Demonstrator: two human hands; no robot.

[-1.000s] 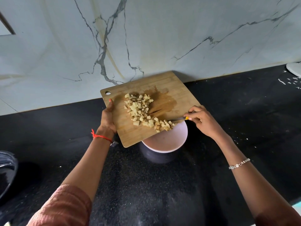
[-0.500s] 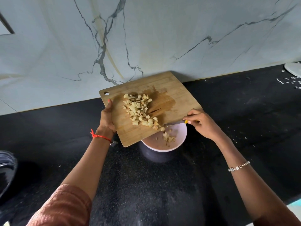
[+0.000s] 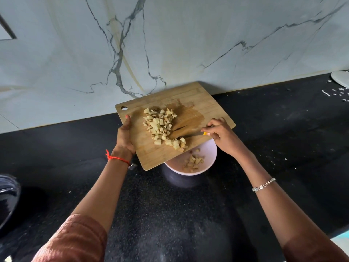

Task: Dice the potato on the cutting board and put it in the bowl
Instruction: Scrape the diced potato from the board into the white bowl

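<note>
My left hand (image 3: 125, 136) grips the left edge of the wooden cutting board (image 3: 204, 103), which is lifted and tilted over the pink bowl (image 3: 210, 156). A heap of diced potato (image 3: 160, 125) lies on the board, its lowest pieces at the edge above the bowl. Several potato cubes (image 3: 194, 161) lie inside the bowl. My right hand (image 3: 221, 135) holds a knife (image 3: 190, 136) with a yellow handle. The blade lies flat on the board, its tip against the lower pieces of the heap.
The black speckled countertop (image 3: 170, 214) runs under everything, backed by a marble wall (image 3: 170, 38). A dark round vessel (image 3: 7, 195) sits at the left edge. A white plate (image 3: 341, 78) and white scraps (image 3: 338, 92) lie at the far right.
Potato pieces slid off the board's lower edge into the bowl. My right hand then moved the knife back up onto the board against the remaining heap.
</note>
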